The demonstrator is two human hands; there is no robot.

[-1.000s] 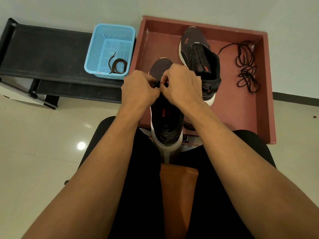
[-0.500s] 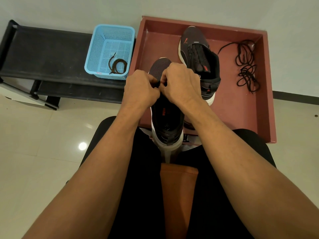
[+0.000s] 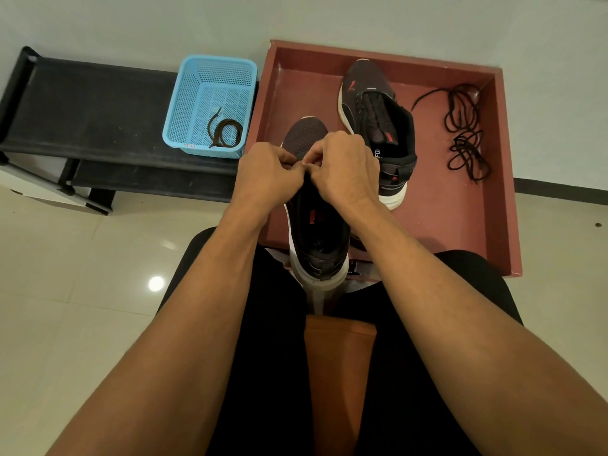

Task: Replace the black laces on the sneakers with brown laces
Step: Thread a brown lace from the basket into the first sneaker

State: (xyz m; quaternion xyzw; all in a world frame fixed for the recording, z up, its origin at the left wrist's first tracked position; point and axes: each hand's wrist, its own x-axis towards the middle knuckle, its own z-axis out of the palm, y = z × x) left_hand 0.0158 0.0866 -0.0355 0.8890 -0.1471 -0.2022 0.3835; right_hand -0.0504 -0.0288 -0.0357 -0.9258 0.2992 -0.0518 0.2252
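Nothing much moved: left hand (image 3: 268, 174) and right hand (image 3: 345, 166) still huddle together, pinching the near sneaker (image 3: 317, 235) at its eyelets. Brown lace (image 3: 227, 133) sits in the blue basket (image 3: 184, 103), black laces (image 3: 464, 143) in the tray (image 3: 437, 209).

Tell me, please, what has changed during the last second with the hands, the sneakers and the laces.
Nothing visibly moved. The left hand and right hand stay fingertip to fingertip over the near sneaker; whatever they pinch is hidden. The far sneaker, black laces in the red tray and brown lace in the blue basket lie as before.
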